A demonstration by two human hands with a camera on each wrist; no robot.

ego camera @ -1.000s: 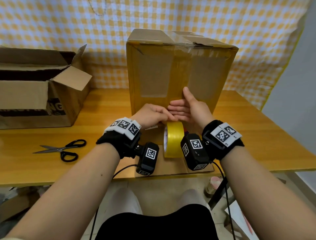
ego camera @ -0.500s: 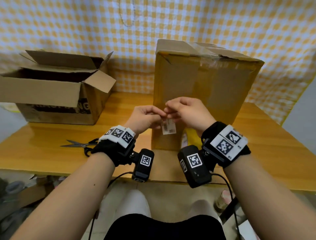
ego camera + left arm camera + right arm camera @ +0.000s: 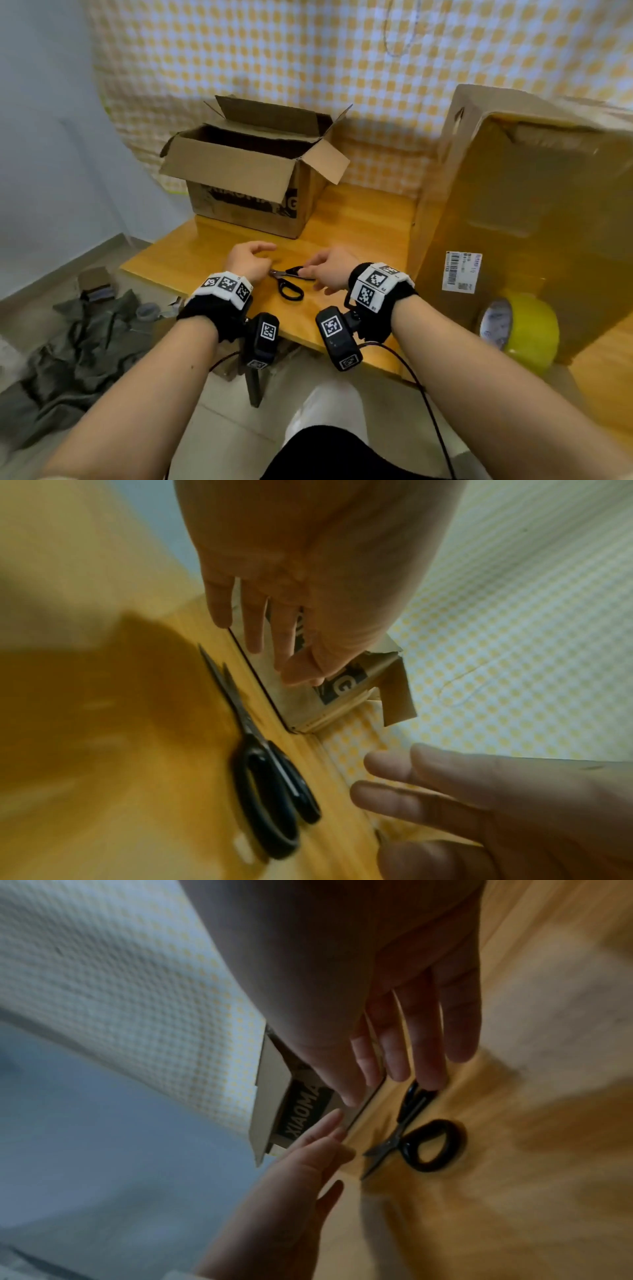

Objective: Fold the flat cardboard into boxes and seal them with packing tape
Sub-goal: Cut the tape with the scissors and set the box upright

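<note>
Both hands, left (image 3: 247,261) and right (image 3: 329,271), are held loosely spread, gripping nothing, over the scissors (image 3: 288,283) near the worktop (image 3: 359,219) front edge.

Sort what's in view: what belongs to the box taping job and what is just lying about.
Belongs to the job:
tall taped box
yellow tape roll
scissors, with the right hand reaching for them and the left hand beside them
open box

Just lying about:
grey cloth on the floor
checked curtain
</note>
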